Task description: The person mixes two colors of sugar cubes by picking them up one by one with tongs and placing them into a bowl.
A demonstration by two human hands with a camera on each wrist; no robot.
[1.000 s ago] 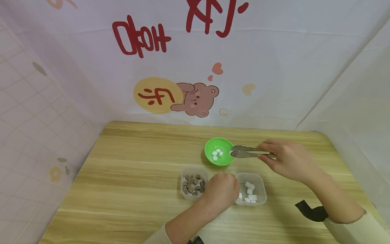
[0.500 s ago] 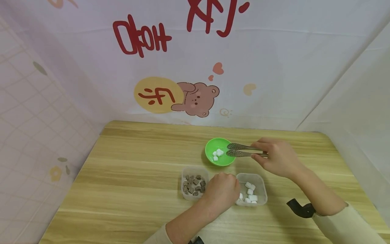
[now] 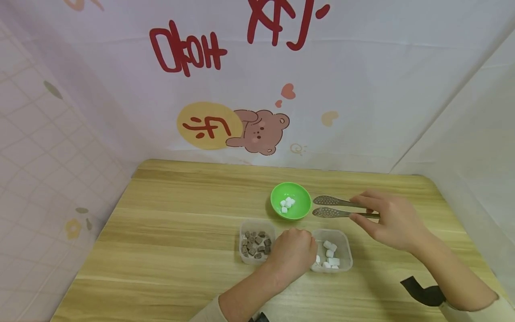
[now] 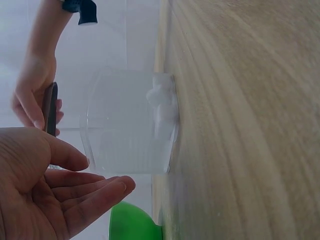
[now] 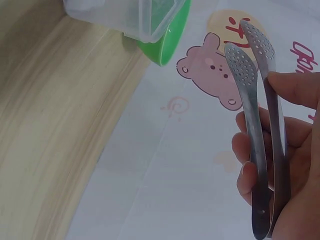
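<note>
Withdrawn from over the green bowl (image 3: 291, 201) toward the table's right edge, the right hand (image 3: 392, 220) pinches empty tongs (image 3: 342, 207); four white cubes (image 3: 287, 204) lie in the bowl, more remain in the right clear tub (image 3: 333, 250), and the left hand (image 3: 291, 252) rests loosely curled between the tubs.

Red Korean lettering on the backdrop (image 3: 257, 80), unreadable.

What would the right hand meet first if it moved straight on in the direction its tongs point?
Probably the green bowl: the tongs in the right hand point left, their tips just short of its rim. Height is unclear, so they might pass above.
</note>
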